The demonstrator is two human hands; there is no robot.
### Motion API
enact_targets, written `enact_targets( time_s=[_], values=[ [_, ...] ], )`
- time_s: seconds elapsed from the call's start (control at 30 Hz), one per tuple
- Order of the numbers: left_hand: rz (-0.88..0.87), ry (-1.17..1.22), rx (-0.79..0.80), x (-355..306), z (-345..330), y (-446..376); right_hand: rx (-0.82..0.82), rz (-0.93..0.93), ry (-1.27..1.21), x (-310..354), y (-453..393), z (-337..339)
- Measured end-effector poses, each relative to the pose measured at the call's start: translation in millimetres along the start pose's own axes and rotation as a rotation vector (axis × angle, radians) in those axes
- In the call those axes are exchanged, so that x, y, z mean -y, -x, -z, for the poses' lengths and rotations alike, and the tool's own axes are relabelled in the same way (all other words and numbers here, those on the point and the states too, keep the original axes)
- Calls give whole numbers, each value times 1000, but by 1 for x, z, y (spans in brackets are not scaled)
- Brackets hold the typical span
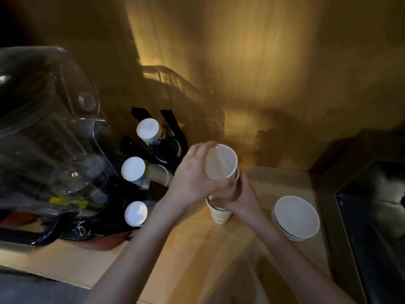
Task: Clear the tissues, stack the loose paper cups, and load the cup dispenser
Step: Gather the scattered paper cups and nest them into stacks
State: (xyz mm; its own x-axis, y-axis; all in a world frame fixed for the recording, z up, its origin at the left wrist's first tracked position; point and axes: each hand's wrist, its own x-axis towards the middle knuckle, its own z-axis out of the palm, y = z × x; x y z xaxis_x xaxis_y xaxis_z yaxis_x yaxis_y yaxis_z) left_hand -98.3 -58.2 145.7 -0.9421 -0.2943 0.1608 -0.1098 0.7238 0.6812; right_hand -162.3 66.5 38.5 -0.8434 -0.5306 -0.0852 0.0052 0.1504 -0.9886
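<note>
My left hand (192, 176) grips the top white paper cup (221, 162), its open mouth tilted toward me, over a stack of nested cups (219, 213) that stands on the wooden counter. My right hand (243, 196) is wrapped around the middle of that stack from the right. To the left stands a black cup dispenser (173, 130) with three rows of cups, white bottoms facing me: a far row (148, 130), a middle row (133, 168) and a near row (135, 213). No tissues are in sight.
A short stack of wider white paper bowls (295, 218) stands on the counter (153, 255) to the right of the hands. A large clear plastic container (48, 128) fills the left side. A dark recessed surface (372, 227) lies at the far right. A wooden wall is behind.
</note>
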Motion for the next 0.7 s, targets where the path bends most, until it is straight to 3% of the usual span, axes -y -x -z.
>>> enact_targets(
  time_s=[0.13,0.43,0.7],
  values=[
    [29,-24,122,24,-35,6,-27,14,116,-18,7,-1],
    [115,-62,180,58,-82,14,-12,-17,221,-41,14,4],
    [145,-69,213,67,-96,14,16,-86,124,-51,21,4]
  ],
)
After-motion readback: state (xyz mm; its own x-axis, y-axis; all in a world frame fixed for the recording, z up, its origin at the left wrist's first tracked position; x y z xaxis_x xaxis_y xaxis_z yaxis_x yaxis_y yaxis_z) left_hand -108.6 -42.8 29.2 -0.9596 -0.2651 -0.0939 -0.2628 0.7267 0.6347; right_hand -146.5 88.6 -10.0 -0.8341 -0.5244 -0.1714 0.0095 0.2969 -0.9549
